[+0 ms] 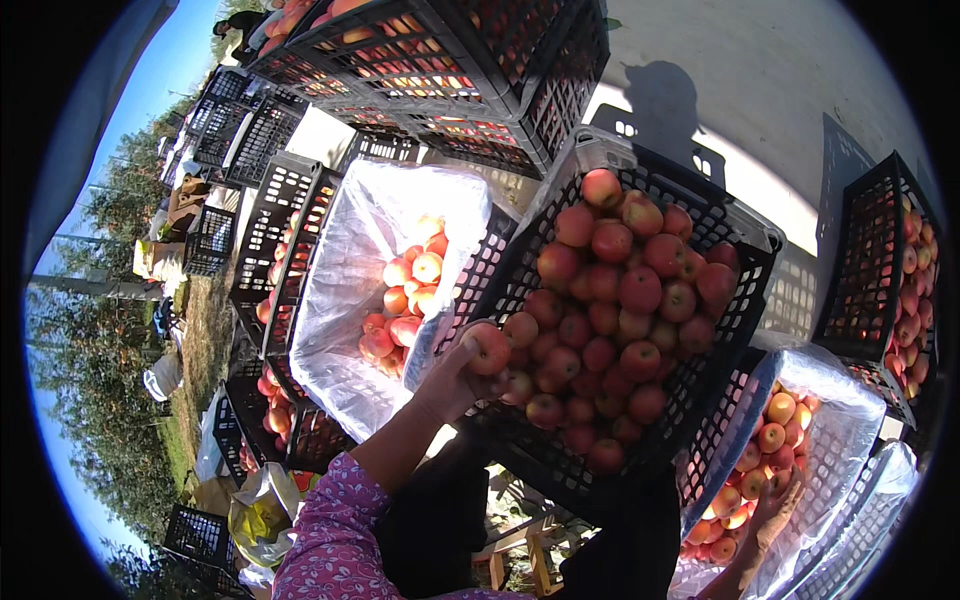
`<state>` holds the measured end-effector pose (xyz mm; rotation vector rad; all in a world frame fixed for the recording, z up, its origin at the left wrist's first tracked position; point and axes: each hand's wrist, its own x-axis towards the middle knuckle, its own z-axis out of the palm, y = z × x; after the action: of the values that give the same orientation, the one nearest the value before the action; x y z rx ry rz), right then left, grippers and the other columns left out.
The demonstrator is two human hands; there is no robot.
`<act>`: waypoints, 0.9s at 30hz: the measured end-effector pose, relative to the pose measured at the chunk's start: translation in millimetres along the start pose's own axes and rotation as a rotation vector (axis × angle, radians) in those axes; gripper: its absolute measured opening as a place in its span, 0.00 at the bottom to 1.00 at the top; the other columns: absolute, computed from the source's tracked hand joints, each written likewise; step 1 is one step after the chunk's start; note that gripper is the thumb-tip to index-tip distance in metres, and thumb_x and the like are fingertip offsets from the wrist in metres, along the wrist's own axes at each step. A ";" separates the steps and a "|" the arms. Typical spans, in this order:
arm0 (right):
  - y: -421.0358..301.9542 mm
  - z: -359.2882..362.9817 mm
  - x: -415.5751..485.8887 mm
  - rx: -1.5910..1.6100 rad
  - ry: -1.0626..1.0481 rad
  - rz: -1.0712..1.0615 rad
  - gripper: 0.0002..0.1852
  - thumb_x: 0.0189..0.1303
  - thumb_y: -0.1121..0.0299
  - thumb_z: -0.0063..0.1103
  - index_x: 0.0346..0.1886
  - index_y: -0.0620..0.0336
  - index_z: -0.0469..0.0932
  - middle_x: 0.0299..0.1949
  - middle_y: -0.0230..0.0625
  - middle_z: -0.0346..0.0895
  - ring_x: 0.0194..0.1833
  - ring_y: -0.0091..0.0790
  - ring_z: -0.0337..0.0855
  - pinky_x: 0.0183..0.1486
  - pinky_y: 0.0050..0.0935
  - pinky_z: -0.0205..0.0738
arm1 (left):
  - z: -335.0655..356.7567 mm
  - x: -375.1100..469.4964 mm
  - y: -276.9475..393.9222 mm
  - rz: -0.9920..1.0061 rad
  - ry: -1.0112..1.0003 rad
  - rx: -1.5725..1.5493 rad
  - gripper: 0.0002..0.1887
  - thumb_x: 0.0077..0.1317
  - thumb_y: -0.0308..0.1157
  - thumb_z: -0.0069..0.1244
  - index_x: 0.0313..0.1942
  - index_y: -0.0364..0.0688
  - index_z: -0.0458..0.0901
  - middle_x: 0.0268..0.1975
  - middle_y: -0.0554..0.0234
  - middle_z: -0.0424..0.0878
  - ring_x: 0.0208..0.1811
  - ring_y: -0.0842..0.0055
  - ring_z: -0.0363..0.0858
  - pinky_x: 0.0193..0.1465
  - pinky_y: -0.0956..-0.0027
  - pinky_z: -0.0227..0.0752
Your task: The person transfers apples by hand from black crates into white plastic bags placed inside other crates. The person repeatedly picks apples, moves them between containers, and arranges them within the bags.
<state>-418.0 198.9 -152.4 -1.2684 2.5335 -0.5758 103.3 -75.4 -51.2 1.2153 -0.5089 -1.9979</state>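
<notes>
My left hand (pixel 459 379) holds a red apple (pixel 489 349) over the near left rim of a black plastic crate (pixel 694 390) full of red apples (pixel 640 290). My right hand (pixel 772 517) reaches into a lined crate at the lower right, its fingers against the apples (pixel 750 480) there; whether it grips one cannot be told. Clear plastic film with a blue edge (pixel 825 390) lines that crate. To the left, another crate lined with white plastic film (pixel 345 300) holds a smaller number of apples (pixel 409 277).
Stacked black crates of apples (pixel 480 82) stand at the top. More crates stand at left (pixel 274 255) and far right (pixel 862 262). A plastic bag (pixel 262 517) lies lower left. A wooden stool (pixel 525 555) shows between the legs. A person (pixel 240 26) is in the distance.
</notes>
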 end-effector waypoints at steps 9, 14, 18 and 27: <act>58.9 27.2 21.8 -0.140 0.071 -0.165 0.27 0.68 0.65 0.55 0.68 0.65 0.68 0.64 0.54 0.73 0.65 0.55 0.72 0.67 0.47 0.66 | -153.2 -58.2 84.6 0.565 0.349 -0.188 0.20 0.71 0.53 0.52 0.48 0.47 0.78 0.39 0.67 0.82 0.36 0.74 0.83 0.40 0.71 0.79; 41.4 22.0 26.8 -0.222 0.067 -0.186 0.24 0.70 0.66 0.53 0.66 0.66 0.70 0.62 0.55 0.74 0.64 0.56 0.73 0.66 0.48 0.67 | -295.7 -74.9 142.6 0.663 0.900 -0.428 0.16 0.62 0.46 0.62 0.44 0.47 0.81 0.38 0.64 0.82 0.35 0.73 0.83 0.35 0.71 0.81; 45.5 8.5 18.7 -0.249 0.078 -0.180 0.22 0.72 0.66 0.52 0.65 0.66 0.71 0.62 0.55 0.74 0.63 0.57 0.74 0.65 0.49 0.67 | -343.7 -71.5 225.6 0.999 0.972 -0.352 0.32 0.69 0.54 0.56 0.63 0.42 0.70 0.59 0.52 0.77 0.53 0.63 0.83 0.56 0.62 0.80; -127.6 -3.8 28.6 0.103 0.090 -0.265 0.19 0.67 0.77 0.58 0.61 0.61 0.75 0.58 0.49 0.79 0.60 0.52 0.79 0.63 0.44 0.72 | -106.3 -23.5 119.4 0.596 0.269 0.462 0.21 0.75 0.40 0.52 0.62 0.39 0.74 0.50 0.60 0.83 0.45 0.75 0.83 0.50 0.72 0.76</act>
<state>-346.0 107.4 -92.6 -1.5841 2.3853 -0.8244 249.0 -131.8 -9.8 1.3699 -1.0881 -1.2263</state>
